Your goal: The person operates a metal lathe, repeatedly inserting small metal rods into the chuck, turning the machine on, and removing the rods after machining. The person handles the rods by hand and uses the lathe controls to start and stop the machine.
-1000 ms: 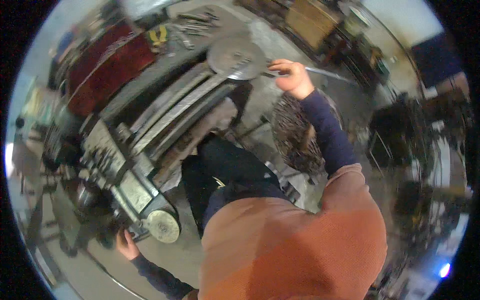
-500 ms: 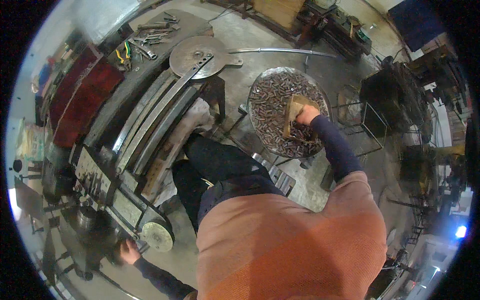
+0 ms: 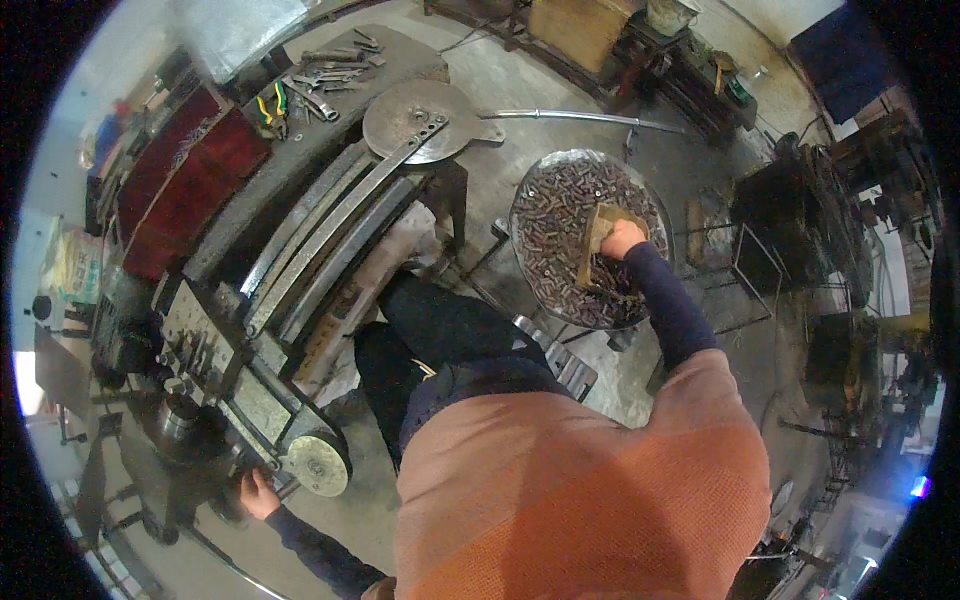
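Pieces (image 3: 545, 225) crowd the pan (image 3: 588, 154); right grip (image 3: 622, 240) curls at the tan box (image 3: 602, 214) on them — hold unclear, best kept light; left grip (image 3: 260, 495), half-bent near the disc (image 3: 318, 466) — hold unclear.

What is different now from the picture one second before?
The right hand moved from beside the metal disc toward the body, to the round tray of small metal pieces, and grips a tan scoop-like piece there. The left hand stayed near the pale round part.
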### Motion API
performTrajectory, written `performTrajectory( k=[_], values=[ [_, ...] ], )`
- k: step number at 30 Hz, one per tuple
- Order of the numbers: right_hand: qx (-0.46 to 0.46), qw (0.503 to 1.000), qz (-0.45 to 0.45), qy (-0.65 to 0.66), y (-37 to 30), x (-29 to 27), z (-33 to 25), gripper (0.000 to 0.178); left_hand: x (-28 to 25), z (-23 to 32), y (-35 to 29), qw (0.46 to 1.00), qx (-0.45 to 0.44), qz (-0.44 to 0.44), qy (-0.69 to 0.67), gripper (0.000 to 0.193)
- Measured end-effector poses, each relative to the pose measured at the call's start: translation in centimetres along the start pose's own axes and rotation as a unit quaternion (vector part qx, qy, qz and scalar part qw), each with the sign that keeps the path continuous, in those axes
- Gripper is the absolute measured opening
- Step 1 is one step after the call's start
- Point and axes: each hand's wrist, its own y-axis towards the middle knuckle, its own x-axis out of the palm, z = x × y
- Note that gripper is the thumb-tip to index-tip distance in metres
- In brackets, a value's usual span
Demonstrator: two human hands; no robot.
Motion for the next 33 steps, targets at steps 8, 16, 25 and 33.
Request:
performTrajectory(
  k=[8,16,25,33],
  values=[
    [-0.414,0.856,0.128,0.282,-5.1,-7.3,-8.7,0.043,-3.7,12.4,-5.4,0.988,0.149,0.027,-0.03,0.029],
    [-0.667,0.615,-0.05,0.417,-11.5,-7.7,-29.2,0.048,3.9,27.5,-8.2,0.938,0.188,-0.183,-0.225,0.017],
    [-0.757,0.494,-0.102,0.416,-15.2,-7.6,-36.7,0.045,9.2,27.8,-9.2,0.748,0.012,-0.347,-0.565,0.031],
    [-0.788,0.5,-0.058,0.355,-16.8,-7.8,-38.5,0.046,7.9,26.7,-8.4,0.832,0.061,-0.239,-0.496,0.023]
  ],
)
